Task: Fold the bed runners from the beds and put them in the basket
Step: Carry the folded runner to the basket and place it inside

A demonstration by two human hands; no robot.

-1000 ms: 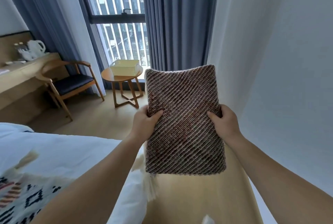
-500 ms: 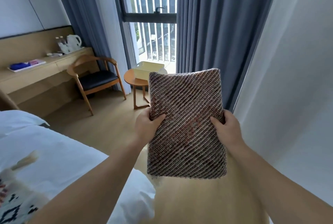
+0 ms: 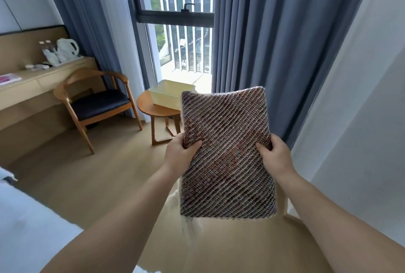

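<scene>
Folding seemed done: my left hand (image 3: 182, 156) and right hand (image 3: 277, 158) each pinched a side edge of the runner (image 3: 228, 163), a flat pad held well short of the basket (image 3: 166, 95), so the next move, I judged, was carrying it over.

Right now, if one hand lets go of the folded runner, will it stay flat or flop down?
The runner would likely sag: it is soft woven cloth, and the left hand and right hand both grip its sides. The thick folds may give some stiffness, since its top edge stands unsupported. The coarse weave probably will not slip.
</scene>
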